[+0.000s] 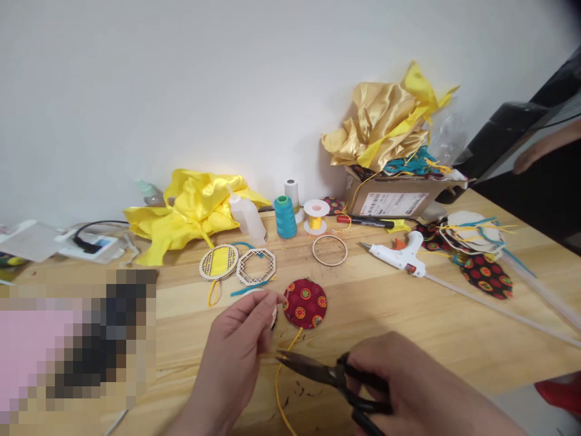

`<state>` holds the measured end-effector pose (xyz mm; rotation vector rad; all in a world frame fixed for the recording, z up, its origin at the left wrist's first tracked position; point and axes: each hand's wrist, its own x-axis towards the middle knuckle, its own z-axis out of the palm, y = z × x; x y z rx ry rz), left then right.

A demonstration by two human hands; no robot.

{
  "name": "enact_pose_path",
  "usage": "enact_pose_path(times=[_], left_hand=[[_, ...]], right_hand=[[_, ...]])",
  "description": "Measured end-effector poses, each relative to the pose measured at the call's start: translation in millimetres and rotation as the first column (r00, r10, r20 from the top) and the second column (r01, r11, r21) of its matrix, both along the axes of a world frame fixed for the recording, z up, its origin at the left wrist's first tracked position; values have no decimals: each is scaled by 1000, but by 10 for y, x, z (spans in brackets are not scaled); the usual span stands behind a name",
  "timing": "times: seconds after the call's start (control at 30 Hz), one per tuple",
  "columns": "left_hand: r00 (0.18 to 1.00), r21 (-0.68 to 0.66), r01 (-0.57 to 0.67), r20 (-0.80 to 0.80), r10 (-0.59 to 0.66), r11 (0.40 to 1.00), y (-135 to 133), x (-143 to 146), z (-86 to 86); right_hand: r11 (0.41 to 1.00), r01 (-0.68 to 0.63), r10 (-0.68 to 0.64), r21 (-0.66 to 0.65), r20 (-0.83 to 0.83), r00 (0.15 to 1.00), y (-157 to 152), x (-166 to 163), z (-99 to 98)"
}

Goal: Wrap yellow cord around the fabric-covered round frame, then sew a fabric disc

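My right hand [390, 375] is wrapped round the handles of black scissors [318, 370], whose blades point left and look nearly closed. They cross above a yellow cord [278, 387] that runs down from a round red patterned fabric disc [305, 304]. At the disc's left edge, my left hand [247, 339] has thumb and fingers pinched together; what they hold, if anything, is too small to make out. Partly behind that hand lies a pale round piece [273, 316]. Dark scraps [299, 390] are scattered below the blades.
Farther back are wooden frames [256, 267], a hoop [330, 250], a teal thread cone [285, 218], a yellow cord spool [316, 218] and a white glue gun [399, 254]. A cardboard box [394, 200] heaped with cloth stands behind. Another person's arm [549, 145] shows at right.
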<state>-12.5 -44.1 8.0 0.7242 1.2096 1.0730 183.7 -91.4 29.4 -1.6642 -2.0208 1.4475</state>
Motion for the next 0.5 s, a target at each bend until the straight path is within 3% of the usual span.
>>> enact_pose_path(times=[0.07,0.13,0.23,0.37,0.5], left_hand=[[998,-8,-19,51,20,1000,17,-16,-14],[996,-24,-25,87,27,999,29,-28,-28],[989,-65,-22,146,31,998,45,-35,-36],[980,-116,2,199,21,993,62,-31,-19],[980,-112,-6,195,28,994,56,-32,1]], right_hand=[[992,-8,-13,122,166,986,-38,174,9],[968,41,-123,247,329,936,-67,379,-52],[947,101,-250,306,500,829,-96,675,-206],[942,114,-284,316,570,771,-122,932,-325],[917,70,-310,392,594,742,-75,907,-260]])
